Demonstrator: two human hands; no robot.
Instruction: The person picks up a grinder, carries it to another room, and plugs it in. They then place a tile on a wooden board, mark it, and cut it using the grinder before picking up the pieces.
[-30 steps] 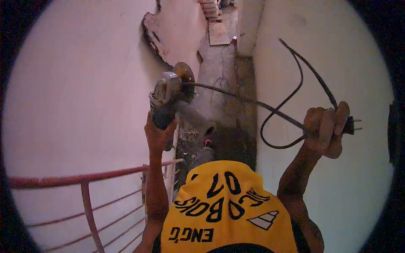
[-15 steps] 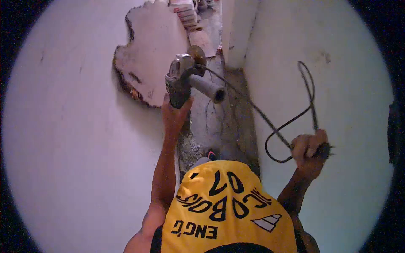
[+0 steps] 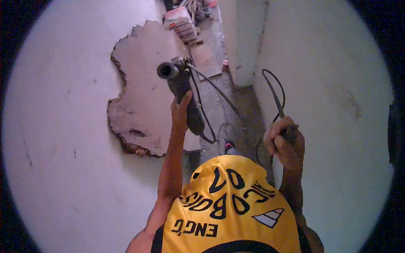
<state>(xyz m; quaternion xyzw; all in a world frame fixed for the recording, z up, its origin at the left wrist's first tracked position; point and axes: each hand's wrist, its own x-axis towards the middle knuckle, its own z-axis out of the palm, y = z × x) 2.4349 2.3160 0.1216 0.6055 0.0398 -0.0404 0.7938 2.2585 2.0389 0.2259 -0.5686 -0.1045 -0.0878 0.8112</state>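
Observation:
My left hand [image 3: 181, 107] is wrapped round the dark body of an angle grinder [image 3: 195, 121], held out in front of me. Its tubular side handle [image 3: 167, 70] points up toward the camera, and the disc is hidden from this angle. On the right, my right hand [image 3: 287, 143] is closed round a gathered part of the black power cord [image 3: 277, 99]. A loop of cord rises above that fist, and another length runs down below it. The dark plug is mostly covered by my fingers.
A pale slab with a ragged, bark-like edge [image 3: 141, 88] is beyond the grinder. Stacked bags [image 3: 180, 23] and a flat board [image 3: 205, 59] lie farther along the narrow floor. Pale walls [image 3: 63, 126] flank me, with a projecting corner [image 3: 244, 46] on the right.
The grinder has turned, so its side handle now points left and its disc has gone from sight. My right hand has moved inward with the cord. The view has shifted, with the slab appearing lower.

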